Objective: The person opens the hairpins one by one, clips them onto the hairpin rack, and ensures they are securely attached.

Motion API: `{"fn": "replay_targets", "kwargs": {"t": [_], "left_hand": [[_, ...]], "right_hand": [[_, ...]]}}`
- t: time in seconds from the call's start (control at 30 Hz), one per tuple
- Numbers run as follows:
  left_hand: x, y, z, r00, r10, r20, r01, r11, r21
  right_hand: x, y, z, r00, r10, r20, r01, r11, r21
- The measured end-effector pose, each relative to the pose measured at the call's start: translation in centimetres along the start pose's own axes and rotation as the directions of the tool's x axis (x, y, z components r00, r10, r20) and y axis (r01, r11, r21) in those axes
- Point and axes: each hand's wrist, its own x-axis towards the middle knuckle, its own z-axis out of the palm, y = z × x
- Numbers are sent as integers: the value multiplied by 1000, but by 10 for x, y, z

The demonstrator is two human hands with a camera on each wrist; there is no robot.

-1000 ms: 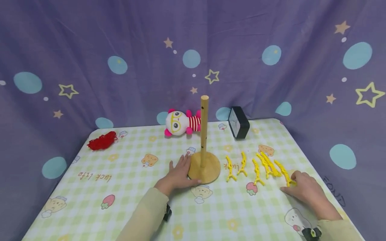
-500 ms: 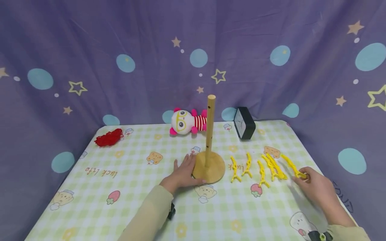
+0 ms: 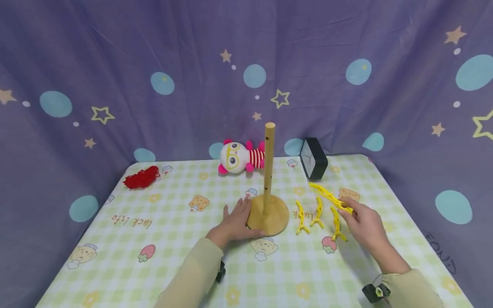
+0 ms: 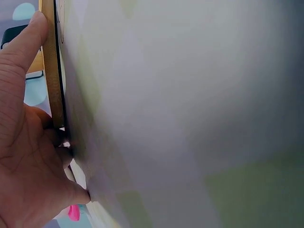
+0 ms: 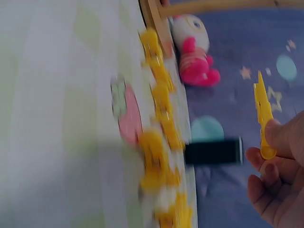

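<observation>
Bearings: directions are being taken from the stand [image 3: 268, 171], 12 o'clock pointing to the curtain [image 3: 192, 111].
Stand: one, standing upright on the cloth [image 3: 185, 269].
Left hand [image 3: 234, 223]: is resting at 8 to 9 o'clock, touching the base [image 3: 279, 220]; its fingers are lying extended, not clenched, apparently steadying the stand.
Right hand [image 3: 363, 225]: is working at 3 o'clock, thumb and fingers pinching one clip by its thick end, seemingly leaving the slim end free.
Held clip [image 5: 266, 114]: one, hanging clear of the cloth at 2 to 3 o'clock, its tip pointing towards 10 from the hand.
Loose clips [image 3: 319, 210]: three are plainly showing at 3 o'clock, lying side by side, forks turning towards 5 to 6, presumably for easy picking.
Reservation: further yellow plastic [image 5: 183, 213] is blurring below them in the right wrist view, so the total cannot be certified.
Toy [image 3: 240, 158]: one, lying at 11.
Black clock [image 3: 316, 158]: one, standing at 1.
Red bundle [image 3: 141, 178]: one, lying at 10, probably placed aside to leave working room.
</observation>
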Motion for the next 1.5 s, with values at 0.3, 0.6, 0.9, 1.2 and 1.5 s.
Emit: {"fn": "replay_targets", "kwargs": {"t": [0.3,0.6,0.9,1.2,1.5], "left_hand": [[-1,1,-3,1000,-13,10,13,1000,10],[0,2,-1,1000,-22,14,22,1000,20],[1,-2,4,1000,-15,4,15,1000,14],[2,1,4,999,-38,4,38,999,5],[2,2,2,999,-37,12,37,999,3]], "right_hand": [[18,-38,52,982,-172,73,175,984,-39],[30,-69,82,955,-281,97,287,956,-60],[35,-77,96,945,-310,109,317,947,-55],[31,-67,87,946,-223,235,206,974,96],[16,-31,51,975,-134,176,134,991,9]]}}
